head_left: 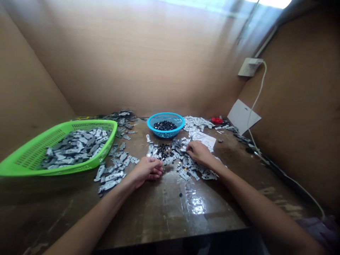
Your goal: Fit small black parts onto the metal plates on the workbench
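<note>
My left hand [147, 170] rests on the brown table [170, 209] with its fingers curled in; what they hold, if anything, is hidden. My right hand [198, 152] lies on a scatter of small grey metal plates [190, 170], fingers bent down into them at their far left tips. Between the hands sits a little heap of tiny black parts [162, 150]. Behind it stands a small blue basket [165, 124] holding more black parts. A loose pile of grey plates [114, 168] lies left of my left hand.
A large green basket [32, 156] full of grey plates stands at the left. More plates and white pieces [196, 124] lie at the back right, with a red object [217, 120]. A white cable [255, 102] hangs from a wall box [249, 66]. Brown walls enclose the table.
</note>
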`<state>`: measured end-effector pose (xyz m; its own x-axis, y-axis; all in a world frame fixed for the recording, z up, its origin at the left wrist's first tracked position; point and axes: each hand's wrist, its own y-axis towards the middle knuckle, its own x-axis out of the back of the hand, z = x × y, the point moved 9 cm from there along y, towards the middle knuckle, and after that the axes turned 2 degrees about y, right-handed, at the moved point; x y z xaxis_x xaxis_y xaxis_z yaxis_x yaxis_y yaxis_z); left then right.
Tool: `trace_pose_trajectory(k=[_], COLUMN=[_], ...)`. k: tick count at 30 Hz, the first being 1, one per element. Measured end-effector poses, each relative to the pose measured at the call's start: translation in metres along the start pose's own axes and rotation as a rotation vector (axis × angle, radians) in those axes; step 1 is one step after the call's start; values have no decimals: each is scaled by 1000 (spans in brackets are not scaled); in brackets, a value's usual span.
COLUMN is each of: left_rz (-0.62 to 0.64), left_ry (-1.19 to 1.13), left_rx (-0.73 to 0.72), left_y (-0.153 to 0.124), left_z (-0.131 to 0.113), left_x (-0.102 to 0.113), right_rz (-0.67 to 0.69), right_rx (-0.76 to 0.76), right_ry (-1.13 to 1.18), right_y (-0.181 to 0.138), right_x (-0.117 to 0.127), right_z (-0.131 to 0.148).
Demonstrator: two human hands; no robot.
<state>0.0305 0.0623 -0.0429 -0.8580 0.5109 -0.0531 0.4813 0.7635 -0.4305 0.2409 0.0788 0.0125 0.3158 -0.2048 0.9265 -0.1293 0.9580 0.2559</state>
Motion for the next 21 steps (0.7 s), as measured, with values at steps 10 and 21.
trace_pose_trajectory(k=[10,21], left_rz=[30,27], left_ry=[10,11], left_rx=[4,16], left_y=[1,-1], left_z=[2,3], left_x=[-2,-4], right_rz=[-155,114], right_rx=[-130,-240], right_ry=[759,1252], right_y=[-3,-15], right_x=[28,4], right_z=[3,38])
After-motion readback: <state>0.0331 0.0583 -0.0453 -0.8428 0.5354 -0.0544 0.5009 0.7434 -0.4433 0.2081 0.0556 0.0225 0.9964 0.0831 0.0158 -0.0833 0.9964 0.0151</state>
